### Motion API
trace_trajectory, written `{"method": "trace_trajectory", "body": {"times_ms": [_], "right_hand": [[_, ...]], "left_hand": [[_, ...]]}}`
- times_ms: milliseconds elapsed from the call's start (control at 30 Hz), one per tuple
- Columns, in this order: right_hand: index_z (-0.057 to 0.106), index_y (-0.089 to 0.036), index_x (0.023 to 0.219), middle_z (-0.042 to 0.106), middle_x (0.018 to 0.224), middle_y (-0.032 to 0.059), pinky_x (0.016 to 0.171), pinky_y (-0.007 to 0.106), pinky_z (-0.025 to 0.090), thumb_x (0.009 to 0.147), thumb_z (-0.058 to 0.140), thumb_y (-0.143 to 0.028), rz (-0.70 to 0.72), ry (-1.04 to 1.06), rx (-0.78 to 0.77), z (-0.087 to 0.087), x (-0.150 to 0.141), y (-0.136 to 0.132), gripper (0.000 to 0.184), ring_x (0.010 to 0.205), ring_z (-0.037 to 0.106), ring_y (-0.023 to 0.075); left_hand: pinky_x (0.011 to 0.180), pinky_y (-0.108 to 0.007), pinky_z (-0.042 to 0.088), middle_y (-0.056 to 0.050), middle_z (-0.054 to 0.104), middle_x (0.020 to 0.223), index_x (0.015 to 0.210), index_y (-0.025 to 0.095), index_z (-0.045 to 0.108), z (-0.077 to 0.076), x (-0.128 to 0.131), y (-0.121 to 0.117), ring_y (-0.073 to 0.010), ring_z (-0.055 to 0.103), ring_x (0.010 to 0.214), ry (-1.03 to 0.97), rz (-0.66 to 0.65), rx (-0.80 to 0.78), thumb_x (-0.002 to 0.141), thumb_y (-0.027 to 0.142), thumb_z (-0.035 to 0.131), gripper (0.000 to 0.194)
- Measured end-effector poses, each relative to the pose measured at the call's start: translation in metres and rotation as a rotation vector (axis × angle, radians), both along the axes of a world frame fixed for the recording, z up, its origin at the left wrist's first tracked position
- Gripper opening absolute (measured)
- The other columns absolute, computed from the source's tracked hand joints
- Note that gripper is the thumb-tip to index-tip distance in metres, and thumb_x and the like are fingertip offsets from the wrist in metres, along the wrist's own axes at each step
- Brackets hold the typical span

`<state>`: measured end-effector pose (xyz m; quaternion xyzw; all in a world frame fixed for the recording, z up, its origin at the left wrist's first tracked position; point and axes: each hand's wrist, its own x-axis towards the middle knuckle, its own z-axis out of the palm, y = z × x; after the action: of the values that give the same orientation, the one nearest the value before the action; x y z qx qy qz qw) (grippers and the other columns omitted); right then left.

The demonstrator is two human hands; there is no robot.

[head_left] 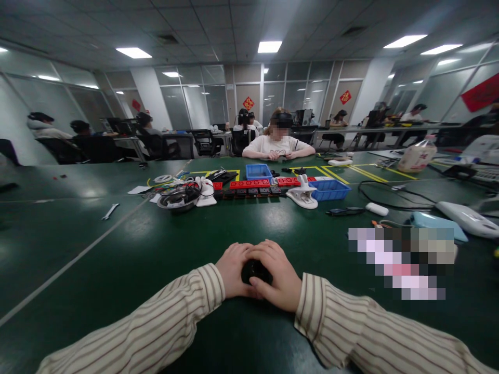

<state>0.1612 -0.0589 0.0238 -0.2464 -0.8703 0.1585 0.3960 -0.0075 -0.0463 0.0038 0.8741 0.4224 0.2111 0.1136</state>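
Both of my hands are wrapped round a small black rounded object (pixel 256 271) with a glossy top, low over the green table or resting on it; I cannot tell which. My left hand (pixel 235 270) closes on it from the left side, fingers curled over the far edge. From the right, my right hand (pixel 278 272) covers much of it, its thumb lying across the near side. The fingers of the two hands meet at the far side. Only a dark patch of the object shows between them, so its exact kind is hidden.
Beyond my hands lie a metal bowl (pixel 177 202) of cables, red power strips (pixel 249 184), blue bins (pixel 330 191) and a white clamp base (pixel 303 196). A wrench (pixel 110 211) lies left. Cables and a white device (pixel 470 218) are at right. A person (pixel 278 140) sits opposite.
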Motion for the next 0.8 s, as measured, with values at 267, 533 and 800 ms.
{"method": "trace_trajectory", "body": {"times_ms": [267, 533, 800], "right_hand": [[0.048, -0.017, 0.079, 0.051, 0.081, 0.0038, 0.071, 0.035, 0.038, 0.070, 0.061, -0.041, -0.281, -0.133, -0.102, -0.005, -0.005, 0.000, 0.028, 0.078, 0.044, 0.0192], [0.052, -0.018, 0.080, 0.055, 0.083, 0.0042, 0.078, 0.036, 0.036, 0.063, 0.048, -0.013, -0.076, -0.068, -0.085, 0.001, -0.004, -0.002, 0.018, 0.083, 0.046, 0.0192], [0.051, -0.019, 0.073, 0.057, 0.077, 0.0024, 0.082, 0.037, 0.035, 0.064, 0.044, -0.015, 0.077, -0.056, -0.120, 0.003, -0.002, 0.000, 0.012, 0.084, 0.048, 0.0189]], "left_hand": [[0.099, -0.051, 0.024, -0.005, 0.058, 0.093, 0.092, 0.017, 0.055, 0.004, 0.012, -0.014, -0.0243, 0.053, 0.091, 0.023, 0.131, 0.054, 0.050, 0.048, 0.070, 0.055], [0.085, -0.036, 0.041, -0.004, 0.056, 0.095, 0.087, 0.018, 0.059, -0.001, 0.003, 0.003, -0.0218, 0.051, 0.090, -0.053, -0.062, -0.064, 0.050, 0.026, 0.072, 0.040], [0.089, -0.038, 0.038, -0.005, 0.053, 0.102, 0.093, 0.019, 0.059, -0.003, 0.000, 0.008, -0.0240, 0.048, 0.097, -0.011, -0.108, -0.082, 0.051, 0.033, 0.074, 0.047]]}}
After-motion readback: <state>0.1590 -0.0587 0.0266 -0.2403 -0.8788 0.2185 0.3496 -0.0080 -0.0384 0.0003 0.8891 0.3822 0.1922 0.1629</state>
